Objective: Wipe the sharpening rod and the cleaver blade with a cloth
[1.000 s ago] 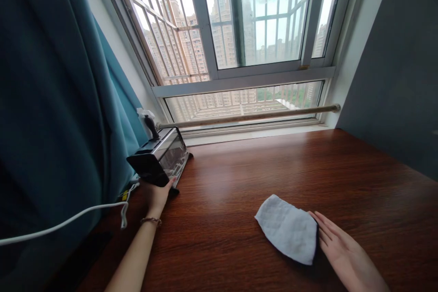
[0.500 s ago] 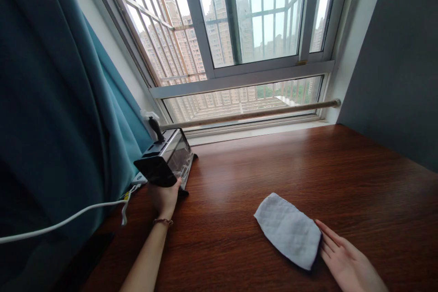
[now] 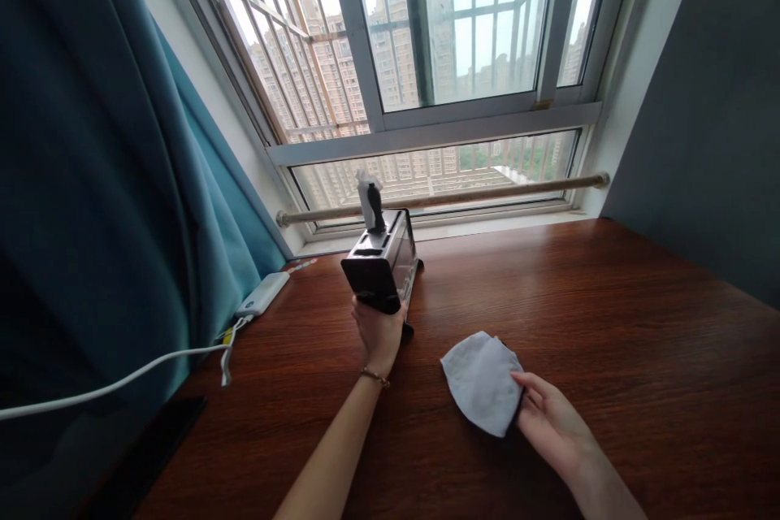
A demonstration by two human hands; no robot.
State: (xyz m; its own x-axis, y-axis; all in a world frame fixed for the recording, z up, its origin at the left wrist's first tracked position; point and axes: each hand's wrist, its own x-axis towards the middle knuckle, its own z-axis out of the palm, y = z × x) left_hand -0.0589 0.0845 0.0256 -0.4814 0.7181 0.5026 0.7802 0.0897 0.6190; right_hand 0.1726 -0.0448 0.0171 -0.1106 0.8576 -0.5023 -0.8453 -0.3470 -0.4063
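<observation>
A knife block [image 3: 399,256] with a dark top, slots and see-through sides stands on the table. A black handle [image 3: 374,207] rises from it, with something whitish and crumpled beside it. My left hand [image 3: 379,333] grips the near lower end of the block; its fingertips are partly hidden behind the black front panel. My right hand [image 3: 552,422] pinches the right edge of a folded white cloth [image 3: 481,382] between thumb and fingers. The cloth's right side is bent up off the wood.
A white power strip [image 3: 265,294] with a white cable [image 3: 122,384] lies at the left, by the blue curtain [image 3: 140,179]. A dark flat thing [image 3: 164,443] lies at the table's left edge. Behind the brown wooden table [image 3: 609,325] runs a rail [image 3: 487,195] before the window.
My left hand has shifted the knife block right, away from the curtain, uncovering the power strip. My right hand now pinches the cloth, which has moved left and folded over at its edge.
</observation>
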